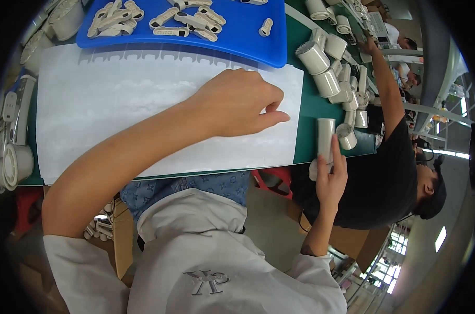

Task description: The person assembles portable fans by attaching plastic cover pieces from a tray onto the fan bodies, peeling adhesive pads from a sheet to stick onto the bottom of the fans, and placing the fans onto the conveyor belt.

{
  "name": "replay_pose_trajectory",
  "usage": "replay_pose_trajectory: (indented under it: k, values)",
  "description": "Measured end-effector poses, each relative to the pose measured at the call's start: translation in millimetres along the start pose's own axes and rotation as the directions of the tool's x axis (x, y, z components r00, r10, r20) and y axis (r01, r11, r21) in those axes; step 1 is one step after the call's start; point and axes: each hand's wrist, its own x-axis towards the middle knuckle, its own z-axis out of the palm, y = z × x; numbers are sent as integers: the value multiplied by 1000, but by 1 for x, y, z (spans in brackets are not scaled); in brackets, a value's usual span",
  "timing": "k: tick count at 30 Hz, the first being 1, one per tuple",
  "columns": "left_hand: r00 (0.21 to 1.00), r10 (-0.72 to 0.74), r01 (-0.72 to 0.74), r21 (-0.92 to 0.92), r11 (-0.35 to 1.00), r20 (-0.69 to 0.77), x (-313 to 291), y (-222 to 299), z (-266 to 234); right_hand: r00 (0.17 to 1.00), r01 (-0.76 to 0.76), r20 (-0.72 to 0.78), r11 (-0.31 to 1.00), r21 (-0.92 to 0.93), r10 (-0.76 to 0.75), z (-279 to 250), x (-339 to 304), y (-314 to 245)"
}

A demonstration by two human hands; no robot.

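My left hand (242, 102) hovers over the white sheet (117, 112), its forearm crossing from the left. Its fingers curl loosely downward and the thumb stands apart; I see nothing in it. On the right, my right hand (329, 183) holds an off-white plastic housing with a tubular handle (325, 137), kept upright at the table edge. Its rounded lower end shows beside the palm, partly hidden by the hand. A pile of similar off-white cylindrical housings (326, 82) lies just beyond it.
A blue tray (237, 47) at the back carries several small elongated off-white panels (188, 23). More housings (18, 131) line the left edge of the green table (310, 107). A person in black (379, 183) sits close on my right, reaching over the table. Below left stands a cardboard box (123, 238).
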Motion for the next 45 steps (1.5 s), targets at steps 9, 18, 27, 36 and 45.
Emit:
replay_pose_trajectory:
  k: [9,18,27,36,45]
  values:
    - [995,79,-82,-48,995,-60,0,-20,15,999,-51,-2,994,-100,51,9,-17,-4]
    - [993,91,-94,-36,995,-69,-4,-28,18,996,-33,-88,999,-23,31,6,-25,-12]
    - [980,171,-163,83,983,-103,-7,-20,19,997,-75,-6,968,-241,75,10,-29,-19]
    - [994,111,-111,54,992,6,-2,-24,13,966,81,-250,993,81,-58,-22,-23,-22]
    - [976,203,-212,152,965,78,5,-15,5,1000,17,6,983,-184,-16,-7,-24,-14]
